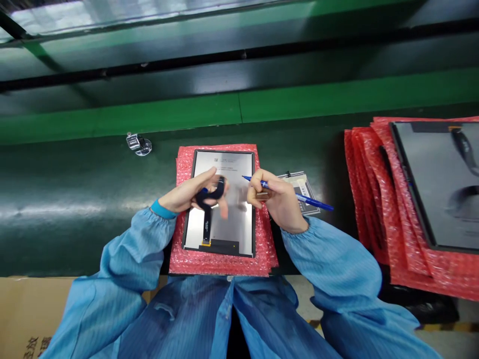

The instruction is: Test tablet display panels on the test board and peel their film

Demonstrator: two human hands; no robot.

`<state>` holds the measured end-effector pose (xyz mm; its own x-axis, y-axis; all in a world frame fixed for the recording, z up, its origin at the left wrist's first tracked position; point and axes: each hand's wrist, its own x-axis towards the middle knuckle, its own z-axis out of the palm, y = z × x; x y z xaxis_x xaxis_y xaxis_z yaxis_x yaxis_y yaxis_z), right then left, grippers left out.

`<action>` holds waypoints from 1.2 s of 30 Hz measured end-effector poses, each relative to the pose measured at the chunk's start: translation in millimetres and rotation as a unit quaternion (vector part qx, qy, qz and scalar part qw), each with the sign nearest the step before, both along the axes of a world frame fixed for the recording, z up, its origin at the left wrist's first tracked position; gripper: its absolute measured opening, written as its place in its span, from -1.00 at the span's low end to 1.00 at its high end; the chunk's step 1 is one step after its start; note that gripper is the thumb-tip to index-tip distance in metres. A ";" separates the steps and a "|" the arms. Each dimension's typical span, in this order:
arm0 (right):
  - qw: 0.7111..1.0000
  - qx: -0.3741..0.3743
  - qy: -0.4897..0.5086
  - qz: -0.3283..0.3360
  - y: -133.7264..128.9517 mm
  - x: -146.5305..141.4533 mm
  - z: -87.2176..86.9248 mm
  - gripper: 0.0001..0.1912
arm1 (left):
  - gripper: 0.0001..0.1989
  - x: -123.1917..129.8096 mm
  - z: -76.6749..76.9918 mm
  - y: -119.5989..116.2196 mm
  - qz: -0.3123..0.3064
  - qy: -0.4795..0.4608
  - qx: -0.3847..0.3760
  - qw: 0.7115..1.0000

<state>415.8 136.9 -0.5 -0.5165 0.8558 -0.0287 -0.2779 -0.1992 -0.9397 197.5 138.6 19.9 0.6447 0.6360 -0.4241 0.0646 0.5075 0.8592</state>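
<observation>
Screen panel (pixel 237 227) on red bubble wrap (pixel 220 265) — cushioning, likely. Right hand (pixel 282 202) pinches pen (pixel 317 203); left hand (pixel 184 195) at ribbon cable (pixel 207 222) — grip unclear.

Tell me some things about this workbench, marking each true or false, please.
1. The right hand holds a blue pen. True.
2. The middle panel lies directly on the green bench. False: red bubble wrap is under it.
3. The small metal gadget is left of that panel. True.
4. The black ribbon cable is at the right hand. False: it is at the left hand.
</observation>
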 end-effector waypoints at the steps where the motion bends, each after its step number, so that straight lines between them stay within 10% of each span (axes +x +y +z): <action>1: 1.000 -0.008 0.001 -0.009 -0.3 -0.5 -0.3 -0.83 | -0.47 -1.4 -2.0 -2.4 0.005 -0.032 -0.035 0.999; 12: 0.989 0.106 -0.051 -0.085 -7.3 -4.6 -5.3 -0.79 | -0.69 14.1 15.8 -25.9 0.201 -0.158 -0.098 0.962; 21: 0.972 0.143 -0.124 -0.137 -19.7 -10.8 -2.0 -0.72 | -0.81 33.8 -3.6 -41.9 0.280 0.093 0.222 0.929; 36: 0.952 0.193 -0.188 -0.144 -22.2 -10.5 4.8 -0.77 | -0.92 37.7 -5.0 -44.3 0.335 0.202 0.341 0.855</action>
